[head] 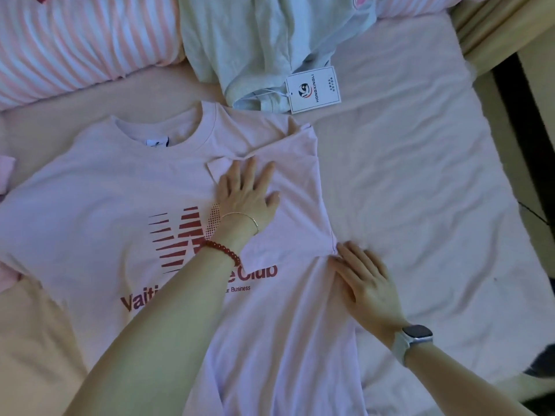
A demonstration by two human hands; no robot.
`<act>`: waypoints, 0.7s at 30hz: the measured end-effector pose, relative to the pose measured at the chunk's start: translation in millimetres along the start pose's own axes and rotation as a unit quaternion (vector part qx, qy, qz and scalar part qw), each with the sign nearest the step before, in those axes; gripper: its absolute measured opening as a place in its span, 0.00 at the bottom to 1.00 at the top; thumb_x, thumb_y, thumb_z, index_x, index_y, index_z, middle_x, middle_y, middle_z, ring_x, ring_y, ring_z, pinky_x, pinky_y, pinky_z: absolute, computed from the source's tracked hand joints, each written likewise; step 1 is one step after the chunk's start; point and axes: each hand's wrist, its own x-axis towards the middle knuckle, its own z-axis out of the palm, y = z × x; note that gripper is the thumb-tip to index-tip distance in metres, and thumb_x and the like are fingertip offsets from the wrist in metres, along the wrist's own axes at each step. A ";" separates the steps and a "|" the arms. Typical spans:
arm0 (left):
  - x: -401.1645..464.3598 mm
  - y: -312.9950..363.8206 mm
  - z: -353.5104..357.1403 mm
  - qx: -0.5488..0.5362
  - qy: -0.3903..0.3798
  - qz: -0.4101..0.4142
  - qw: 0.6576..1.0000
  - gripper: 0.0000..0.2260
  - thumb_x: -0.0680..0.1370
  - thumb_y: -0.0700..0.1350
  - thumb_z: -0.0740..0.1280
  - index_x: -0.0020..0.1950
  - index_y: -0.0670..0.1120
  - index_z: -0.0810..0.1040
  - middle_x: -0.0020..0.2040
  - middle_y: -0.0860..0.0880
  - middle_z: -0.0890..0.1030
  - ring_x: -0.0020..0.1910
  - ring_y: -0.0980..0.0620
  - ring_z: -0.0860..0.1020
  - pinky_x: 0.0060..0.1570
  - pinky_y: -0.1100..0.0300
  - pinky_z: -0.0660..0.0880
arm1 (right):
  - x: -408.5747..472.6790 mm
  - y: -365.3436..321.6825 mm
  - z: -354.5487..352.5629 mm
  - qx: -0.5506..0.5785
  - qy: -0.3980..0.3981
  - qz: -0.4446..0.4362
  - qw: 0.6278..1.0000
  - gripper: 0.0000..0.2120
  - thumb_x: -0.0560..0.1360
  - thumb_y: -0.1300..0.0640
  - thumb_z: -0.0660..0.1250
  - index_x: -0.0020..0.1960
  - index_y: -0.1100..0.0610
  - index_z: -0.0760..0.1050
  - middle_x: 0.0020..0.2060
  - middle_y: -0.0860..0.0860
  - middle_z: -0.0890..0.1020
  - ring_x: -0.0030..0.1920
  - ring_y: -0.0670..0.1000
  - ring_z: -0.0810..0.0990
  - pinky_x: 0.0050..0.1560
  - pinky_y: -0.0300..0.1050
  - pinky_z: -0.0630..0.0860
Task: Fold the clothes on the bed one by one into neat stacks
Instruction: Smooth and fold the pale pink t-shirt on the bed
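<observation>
A pale pink T-shirt with a red print lies face up on the bed, its neck toward the pillows. Its right sleeve is folded inward over the chest. My left hand lies flat on that folded sleeve, fingers straight and spread. My right hand rests flat at the shirt's right side edge, just below the sleeve's hem, fingers straight on fabric and sheet. My left forearm covers part of the print.
A light grey garment with a white hang tag lies behind the shirt. A pink-and-white striped pillow sits at the back left. Pink sheet stretches to the right, ending at a wooden bed frame.
</observation>
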 end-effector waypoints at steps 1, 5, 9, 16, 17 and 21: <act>0.6 1.7 -1.9 -0.001 -0.001 -0.005 1.000 0.27 0.79 0.59 0.51 0.76 0.58 0.46 0.77 0.50 0.44 0.75 0.43 0.42 0.71 0.43 0.44 | -2.9 -0.5 -2.8 0.007 0.009 0.021 1.000 0.17 0.72 0.63 0.56 0.49 0.60 0.82 0.56 0.55 0.81 0.59 0.58 0.79 0.58 0.53 0.69; -8.5 8.0 -13.1 -0.016 0.104 0.024 0.994 0.24 0.77 0.51 0.59 0.73 0.51 0.62 0.76 0.46 0.54 0.75 0.43 0.50 0.68 0.39 0.49 | 24.0 -19.0 -19.6 0.058 0.046 0.093 0.993 0.14 0.70 0.61 0.57 0.50 0.59 0.78 0.52 0.58 0.80 0.57 0.59 0.78 0.56 0.52 0.69; 14.3 13.9 -25.8 0.052 0.123 0.163 0.978 0.25 0.80 0.50 0.55 0.76 0.51 0.55 0.77 0.48 0.51 0.76 0.46 0.48 0.69 0.41 0.52 | 67.4 -37.4 -8.7 0.027 -0.033 0.030 0.999 0.23 0.73 0.57 0.54 0.65 0.61 0.73 0.66 0.59 0.72 0.67 0.62 0.70 0.66 0.64 0.62; 73.7 9.9 -29.7 0.075 0.012 0.087 0.993 0.23 0.81 0.56 0.42 0.75 0.60 0.39 0.77 0.53 0.40 0.76 0.52 0.41 0.71 0.44 0.44 | 39.5 -23.7 16.2 -0.038 -0.103 0.041 0.993 0.25 0.76 0.51 0.53 0.69 0.60 0.68 0.69 0.58 0.68 0.68 0.62 0.68 0.65 0.64 0.65; 72.9 11.3 -29.9 0.070 0.015 0.091 0.993 0.23 0.81 0.56 0.43 0.75 0.60 0.39 0.77 0.53 0.41 0.76 0.52 0.41 0.71 0.43 0.44 | 39.2 -25.4 14.9 -0.033 -0.093 0.050 0.994 0.25 0.75 0.52 0.53 0.68 0.60 0.70 0.69 0.58 0.69 0.68 0.62 0.69 0.65 0.65 0.65; 41.4 9.4 -31.5 -0.007 0.115 0.060 0.992 0.23 0.80 0.51 0.53 0.76 0.55 0.54 0.78 0.49 0.50 0.76 0.49 0.48 0.69 0.38 0.47 | 54.4 -47.5 1.8 0.013 -0.006 0.080 0.997 0.19 0.72 0.57 0.55 0.56 0.61 0.78 0.64 0.60 0.75 0.65 0.63 0.72 0.63 0.70 0.60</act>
